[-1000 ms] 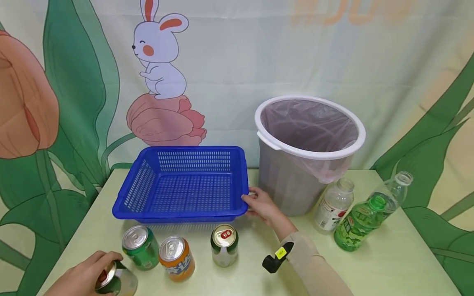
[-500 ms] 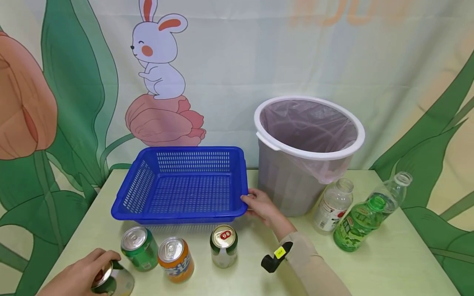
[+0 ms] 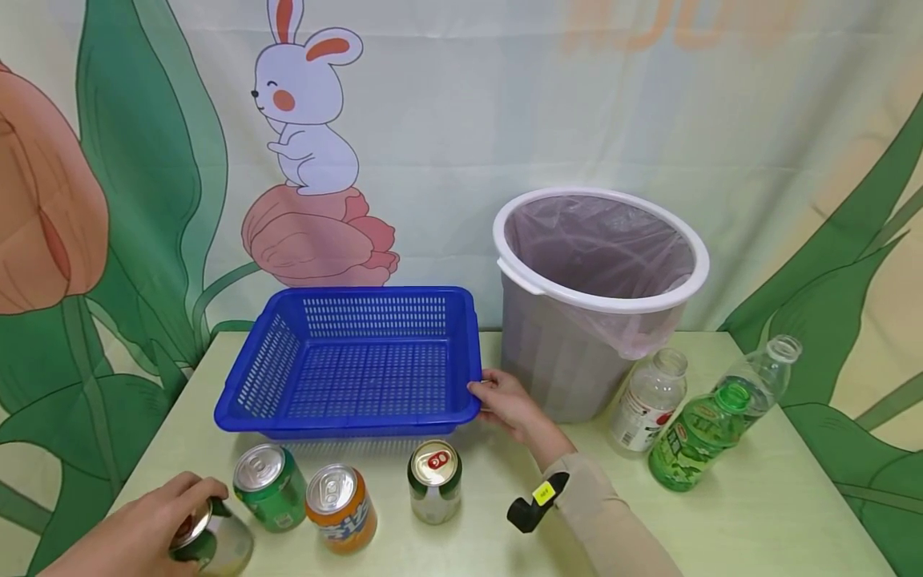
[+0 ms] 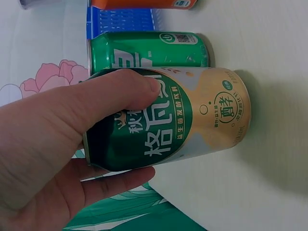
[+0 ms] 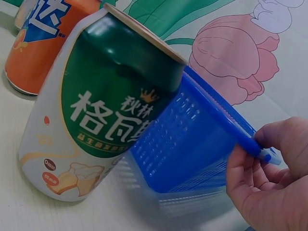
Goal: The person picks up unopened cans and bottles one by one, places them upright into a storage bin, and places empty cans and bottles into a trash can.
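At the lower left of the head view, my left hand (image 3: 137, 525) grips a green-and-cream drink can (image 3: 227, 541) near its top. In the left wrist view, the thumb lies across the label of this can (image 4: 207, 115). My right hand (image 3: 512, 405) pinches the right rim of a blue plastic basket (image 3: 368, 377), thumb above and fingers below, as the right wrist view also shows. A green can (image 3: 270, 489), an orange can (image 3: 342, 513) and a can with a gold top (image 3: 435, 489) stand upright before the basket.
A grey bin (image 3: 562, 361) with a white rim and pink liner stands right of the basket. Beside it are a clear bottle with a white label (image 3: 645, 405), a green bottle (image 3: 695, 441) and another clear bottle (image 3: 767, 373). A printed cloth (image 3: 433, 120) hangs behind the table.
My left hand and its can have shifted slightly left, farther from the green can. The right hand keeps its hold on the basket rim. The whole head view has drifted a little.
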`<state>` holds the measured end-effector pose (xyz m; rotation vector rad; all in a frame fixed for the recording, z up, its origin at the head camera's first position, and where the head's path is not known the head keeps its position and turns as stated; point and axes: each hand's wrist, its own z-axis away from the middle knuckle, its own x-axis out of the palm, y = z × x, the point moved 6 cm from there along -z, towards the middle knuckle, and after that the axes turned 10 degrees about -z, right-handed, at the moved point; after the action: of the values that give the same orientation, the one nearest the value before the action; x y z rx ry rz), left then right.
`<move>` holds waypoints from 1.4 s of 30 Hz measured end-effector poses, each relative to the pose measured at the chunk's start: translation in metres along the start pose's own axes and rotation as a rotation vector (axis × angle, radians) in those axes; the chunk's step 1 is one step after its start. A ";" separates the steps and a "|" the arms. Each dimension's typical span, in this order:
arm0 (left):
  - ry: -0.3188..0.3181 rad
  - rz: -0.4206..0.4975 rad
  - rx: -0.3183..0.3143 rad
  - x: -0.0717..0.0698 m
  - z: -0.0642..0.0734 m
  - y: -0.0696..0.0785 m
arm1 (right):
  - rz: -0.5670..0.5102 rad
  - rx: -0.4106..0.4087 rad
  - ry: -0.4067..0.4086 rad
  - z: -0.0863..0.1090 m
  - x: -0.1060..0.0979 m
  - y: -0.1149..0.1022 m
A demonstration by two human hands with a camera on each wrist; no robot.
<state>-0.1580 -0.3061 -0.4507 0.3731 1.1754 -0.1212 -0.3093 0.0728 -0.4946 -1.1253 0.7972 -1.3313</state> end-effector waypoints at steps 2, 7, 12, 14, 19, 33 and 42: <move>0.003 -0.011 0.001 -0.004 0.001 0.000 | 0.004 0.000 -0.006 0.000 0.000 0.000; 0.023 -0.059 -0.010 -0.017 0.002 0.002 | 0.011 -0.007 -0.026 0.004 0.001 -0.004; 0.136 -0.167 0.106 -0.034 0.007 0.008 | 0.033 0.003 -0.025 0.004 0.001 -0.005; 0.164 -0.185 0.121 -0.039 0.009 0.009 | 0.032 0.010 -0.023 0.000 0.000 -0.001; 0.213 -0.221 0.097 -0.055 0.012 0.007 | 0.029 0.014 -0.031 0.000 -0.001 0.000; 0.383 -0.358 0.139 -0.099 0.014 0.014 | 0.031 0.024 -0.037 0.001 -0.002 -0.002; 0.402 -0.348 0.189 -0.113 0.009 0.024 | 0.020 0.010 -0.047 0.000 0.000 -0.002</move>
<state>-0.1867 -0.2978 -0.3387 0.3651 1.6273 -0.4794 -0.3096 0.0734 -0.4927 -1.1346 0.7648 -1.2862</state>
